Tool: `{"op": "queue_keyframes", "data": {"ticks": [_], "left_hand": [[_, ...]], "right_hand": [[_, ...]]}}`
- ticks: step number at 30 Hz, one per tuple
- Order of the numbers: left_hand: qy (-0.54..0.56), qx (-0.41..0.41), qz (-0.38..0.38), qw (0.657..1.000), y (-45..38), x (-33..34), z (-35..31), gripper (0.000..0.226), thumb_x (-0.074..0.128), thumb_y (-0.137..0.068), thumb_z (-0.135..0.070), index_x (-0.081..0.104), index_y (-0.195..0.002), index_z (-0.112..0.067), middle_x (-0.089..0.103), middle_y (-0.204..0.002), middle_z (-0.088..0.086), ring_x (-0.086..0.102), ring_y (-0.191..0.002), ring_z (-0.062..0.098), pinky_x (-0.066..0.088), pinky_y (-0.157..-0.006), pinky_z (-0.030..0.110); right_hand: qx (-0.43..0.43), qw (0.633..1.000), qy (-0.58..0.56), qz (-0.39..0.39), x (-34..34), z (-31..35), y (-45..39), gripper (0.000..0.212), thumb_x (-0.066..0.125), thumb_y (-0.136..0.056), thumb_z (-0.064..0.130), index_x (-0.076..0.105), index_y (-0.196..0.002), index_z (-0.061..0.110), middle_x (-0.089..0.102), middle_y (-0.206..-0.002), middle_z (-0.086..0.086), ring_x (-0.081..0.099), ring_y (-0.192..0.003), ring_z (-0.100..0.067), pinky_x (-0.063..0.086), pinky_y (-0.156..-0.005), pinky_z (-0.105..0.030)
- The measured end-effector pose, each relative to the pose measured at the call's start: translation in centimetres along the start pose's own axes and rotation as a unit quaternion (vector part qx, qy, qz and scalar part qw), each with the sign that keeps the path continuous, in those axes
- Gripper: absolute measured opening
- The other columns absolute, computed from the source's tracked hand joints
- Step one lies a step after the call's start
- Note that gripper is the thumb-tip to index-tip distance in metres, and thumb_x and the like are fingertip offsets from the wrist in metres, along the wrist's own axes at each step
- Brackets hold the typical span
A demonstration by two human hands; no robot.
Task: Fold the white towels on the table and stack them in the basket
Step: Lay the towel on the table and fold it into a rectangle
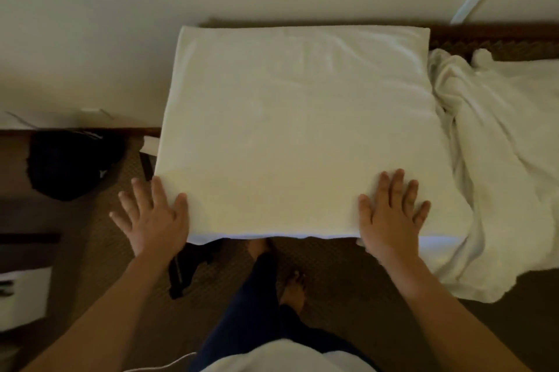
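Observation:
A white towel (pixel 290 129) lies spread flat and smooth as a large rectangle over the table, its near edge hanging slightly past the table's front. My left hand (pixel 154 214) rests at its near left corner, fingers straight, thumb and forefinger on the cloth, the other fingers off its edge. My right hand (pixel 390 214) presses flat on the near right corner with fingers spread. To the right lies a crumpled pile of white towels (pixel 499 166). No basket is in view.
A cream wall stands right behind the table. A dark wooden table edge (pixel 496 36) shows at the back right. A black round object (pixel 69 163) sits on the floor at left, a white box (pixel 24 296) at the far left. My legs and bare feet stand below the table's front.

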State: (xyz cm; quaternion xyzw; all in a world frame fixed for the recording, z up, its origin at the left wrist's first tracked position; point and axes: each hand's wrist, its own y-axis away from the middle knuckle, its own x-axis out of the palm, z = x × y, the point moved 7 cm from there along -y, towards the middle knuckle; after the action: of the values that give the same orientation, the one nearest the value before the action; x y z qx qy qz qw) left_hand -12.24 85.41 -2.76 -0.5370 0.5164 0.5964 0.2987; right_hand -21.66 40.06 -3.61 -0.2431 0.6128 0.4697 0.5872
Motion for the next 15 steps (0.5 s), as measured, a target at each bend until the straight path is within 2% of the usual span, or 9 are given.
{"op": "queue_keyframes", "data": {"ticks": [2, 4, 6, 8, 10, 12, 15], "left_hand": [[-0.011, 0.051, -0.028, 0.998, 1.4, 0.2, -3.6, 0.071, 0.021, -0.103, -0.056, 0.004, -0.163, -0.021, -0.012, -0.170, 0.010, -0.011, -0.156, 0.036, -0.003, -0.123, 0.063], [-0.018, 0.177, -0.009, 0.984, 3.5, 1.5, -9.6, 0.069, 0.017, -0.103, -0.055, -0.001, -0.163, -0.025, -0.017, -0.170, 0.009, -0.015, -0.156, 0.034, -0.009, -0.124, 0.058], [-0.044, 0.289, 0.021, 0.956, 5.4, 3.3, -15.0, 0.069, 0.015, -0.102, -0.059, 0.002, -0.163, -0.031, -0.018, -0.170, 0.006, -0.017, -0.156, 0.032, -0.010, -0.123, 0.059], [-0.065, 0.332, 0.034, 0.940, 4.6, 4.0, -17.7, 0.067, 0.018, -0.101, -0.060, 0.010, -0.163, -0.034, -0.015, -0.171, 0.005, -0.015, -0.156, 0.032, -0.006, -0.123, 0.062], [-0.073, 0.320, 0.031, 0.944, 1.3, 3.4, -17.6, 0.069, 0.017, -0.099, -0.065, 0.009, -0.162, -0.037, -0.013, -0.171, 0.003, -0.011, -0.157, 0.033, -0.004, -0.122, 0.064], [-0.079, 0.273, 0.020, 0.958, -3.5, 2.1, -15.4, 0.072, 0.013, -0.098, -0.070, 0.000, -0.162, -0.039, -0.015, -0.171, 0.000, -0.012, -0.157, 0.031, -0.006, -0.123, 0.062], [-0.049, 0.127, 0.005, 0.991, -10.3, -0.7, -11.1, 0.076, 0.012, -0.098, -0.070, -0.003, -0.163, -0.034, -0.016, -0.170, 0.004, -0.014, -0.156, 0.033, -0.006, -0.123, 0.061]], "right_hand": [[-0.060, 0.998, 0.008, -0.001, 0.3, 4.7, 0.7, 0.074, 0.002, -0.100, 0.059, -0.007, -0.163, 0.022, -0.018, -0.170, -0.003, -0.017, -0.156, -0.031, -0.007, -0.124, -0.060], [-0.138, 0.990, 0.012, 0.013, 1.3, 9.7, 1.3, 0.074, 0.005, -0.102, 0.058, -0.002, -0.163, 0.019, -0.012, -0.171, -0.004, -0.015, -0.156, -0.032, -0.005, -0.124, -0.060], [-0.190, 0.981, 0.018, 0.016, 2.1, 13.1, 1.1, 0.073, 0.013, -0.103, 0.056, 0.010, -0.163, 0.015, 0.001, -0.171, -0.008, -0.005, -0.157, -0.034, 0.003, -0.124, -0.062], [-0.231, 0.972, 0.043, 0.020, 2.3, 14.4, 0.0, 0.072, 0.017, -0.104, 0.056, 0.018, -0.163, 0.015, 0.008, -0.171, -0.008, 0.003, -0.157, -0.034, 0.010, -0.123, -0.062], [-0.228, 0.971, 0.063, 0.021, 1.5, 13.2, -2.7, 0.074, 0.014, -0.101, 0.062, 0.011, -0.164, 0.022, 0.001, -0.172, -0.001, -0.002, -0.158, -0.030, 0.006, -0.125, -0.059], [-0.158, 0.985, 0.067, 0.021, 0.2, 10.2, -6.6, 0.075, 0.005, -0.099, 0.065, -0.003, -0.163, 0.028, -0.014, -0.170, 0.005, -0.012, -0.157, -0.028, -0.003, -0.125, -0.056], [-0.017, 0.999, 0.030, 0.025, -1.8, 6.7, -11.2, 0.073, 0.004, -0.101, 0.061, -0.008, -0.163, 0.025, -0.021, -0.169, 0.004, -0.016, -0.156, -0.030, -0.005, -0.123, -0.060]]}}
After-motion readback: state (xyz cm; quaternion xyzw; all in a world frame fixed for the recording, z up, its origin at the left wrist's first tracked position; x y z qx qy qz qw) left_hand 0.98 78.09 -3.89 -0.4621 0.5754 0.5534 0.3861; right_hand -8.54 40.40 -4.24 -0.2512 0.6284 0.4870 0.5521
